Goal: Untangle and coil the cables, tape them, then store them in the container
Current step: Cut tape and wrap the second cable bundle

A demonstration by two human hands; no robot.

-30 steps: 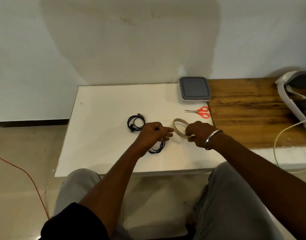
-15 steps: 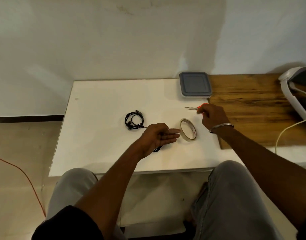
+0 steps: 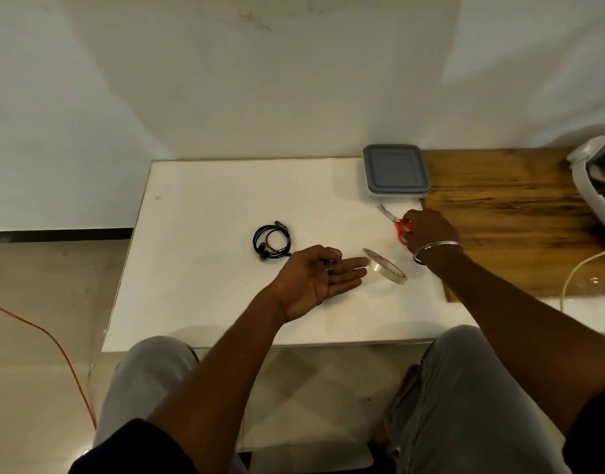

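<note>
Over table (image 3: 198, 268), left hand (image 3: 314, 280) palm-up

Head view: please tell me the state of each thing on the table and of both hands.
container: lid on, shut.
scissors: handles gripped by the right hand, blades slightly apart.
tape roll: resting tilted on the table, a strip stretched to the left hand.
coiled cable: coiled, lying free.
left hand: palm up, fingers extended.

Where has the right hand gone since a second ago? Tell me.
Yes, it moved. The right hand left the clear tape roll and went away from the person toward the grey lidded container, now gripping the orange-handled scissors.
</note>
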